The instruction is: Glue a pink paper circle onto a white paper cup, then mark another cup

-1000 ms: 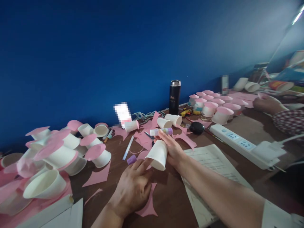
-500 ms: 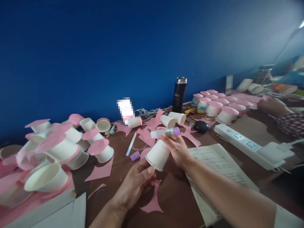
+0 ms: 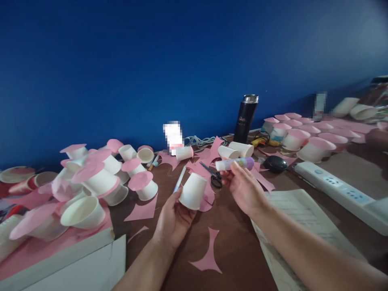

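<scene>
My left hand (image 3: 174, 224) is wrapped round a white paper cup (image 3: 193, 192), held tilted above the brown table. In my right hand (image 3: 245, 190) is a glue stick (image 3: 235, 163) with a white end and a purple end, gripped between thumb and fingers, apart from the cup. Black-handled scissors (image 3: 216, 178) lie between the two hands on pink paper scraps (image 3: 212, 151). Behind the cup lies a pale pen (image 3: 180, 180). A pink paper offcut (image 3: 209, 256) rests on the table in front of the cup.
Cups with pink paper discs (image 3: 93, 178) are heaped at left, and more cups (image 3: 321, 145) stand in rows at right. A black flask (image 3: 246, 117) stands by the blue wall. Also at right are a power strip (image 3: 336, 188), a printed sheet (image 3: 291, 218) and another person's hand (image 3: 377, 139).
My right hand with the glue stick has moved right, away from the cup. The cup, in my left hand, is more upright. The scissors are now uncovered, and the view has turned left.
</scene>
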A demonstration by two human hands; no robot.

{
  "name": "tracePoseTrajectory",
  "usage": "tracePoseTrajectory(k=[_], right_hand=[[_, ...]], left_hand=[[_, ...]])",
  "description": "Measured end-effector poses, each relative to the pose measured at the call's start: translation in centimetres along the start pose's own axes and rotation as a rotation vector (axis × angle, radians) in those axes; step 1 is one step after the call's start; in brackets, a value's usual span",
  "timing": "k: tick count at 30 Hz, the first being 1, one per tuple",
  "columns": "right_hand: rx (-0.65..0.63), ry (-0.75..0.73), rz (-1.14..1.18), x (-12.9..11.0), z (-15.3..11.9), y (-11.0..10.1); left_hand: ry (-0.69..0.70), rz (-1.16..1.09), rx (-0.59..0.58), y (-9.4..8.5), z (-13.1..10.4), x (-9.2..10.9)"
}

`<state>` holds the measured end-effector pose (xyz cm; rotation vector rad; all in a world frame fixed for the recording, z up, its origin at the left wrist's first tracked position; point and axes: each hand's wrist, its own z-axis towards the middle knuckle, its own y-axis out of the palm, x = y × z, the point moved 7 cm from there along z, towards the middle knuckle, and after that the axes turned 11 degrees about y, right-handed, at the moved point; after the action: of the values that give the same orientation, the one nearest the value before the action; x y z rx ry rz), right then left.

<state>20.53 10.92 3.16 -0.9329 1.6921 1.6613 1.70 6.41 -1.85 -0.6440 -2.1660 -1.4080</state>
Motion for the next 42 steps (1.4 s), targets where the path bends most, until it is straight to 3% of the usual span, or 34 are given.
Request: tracePoseTrajectory(k=[6, 14, 24, 29, 42], right_hand=[[-0.077, -0.022, -0.198, 0.5, -0.9, 1.2], [0.027, -0.172, -0.455, -0.8, -1.5, 0.9], [-0.070, -0.310, -0.697, -1.9, -3.6, 3.3], [-0.031, -0.317, -0.758, -2.0, -3.6, 3.0], [0.013, -0.281, -0.744, -1.4, -2.8, 2.0]], left_hand=[[0.025, -0.030, -0.011, 0.0, 0.1, 0.0], [0.053, -0.022, -0.042, 0.0, 0.2, 0.0], [0.149, 0.082, -0.202, 1.1, 0.1, 0.3], [0.197, 0.162, -0.309, 1.9, -0.5, 0.5], [0.238, 0.290, -0.369, 2.0, -0.8, 0.4]])
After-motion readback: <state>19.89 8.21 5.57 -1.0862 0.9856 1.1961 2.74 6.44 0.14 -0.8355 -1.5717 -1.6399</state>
